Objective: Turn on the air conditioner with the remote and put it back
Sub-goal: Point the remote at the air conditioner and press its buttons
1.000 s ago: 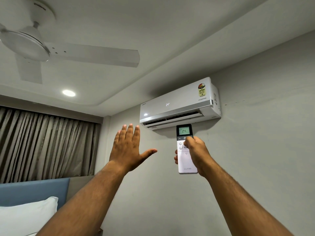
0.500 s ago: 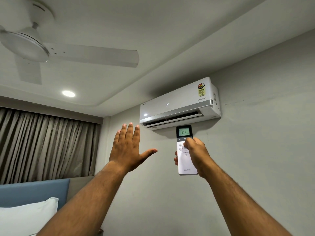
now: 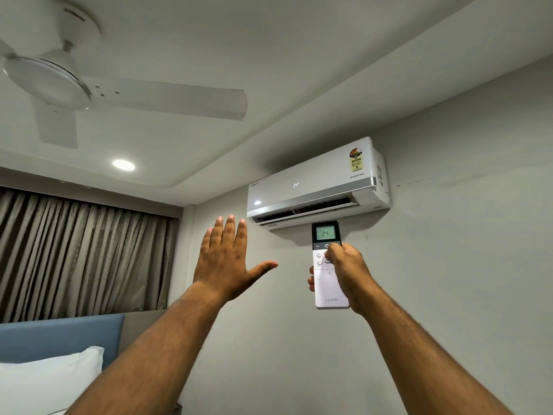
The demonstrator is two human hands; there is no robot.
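A white wall air conditioner [image 3: 317, 182] hangs high on the grey wall, its front showing 24 and its lower flap open. My right hand [image 3: 348, 272] is raised just below it, gripping a white remote [image 3: 329, 290] upright. The remote's dark top screen reads 24, and my thumb rests by the power button. My left hand [image 3: 227, 259] is held up flat to the left of the remote, fingers together, thumb spread, holding nothing.
A white ceiling fan [image 3: 48, 82] hangs at upper left, beside a lit ceiling spotlight [image 3: 123, 165]. Grey curtains [image 3: 80, 256] cover the left wall. A blue headboard [image 3: 59, 339] and a white pillow [image 3: 45, 381] sit at lower left.
Both hands stay raised almost unmoved. The remote has dipped very slightly. The air conditioner's flap stands open throughout.
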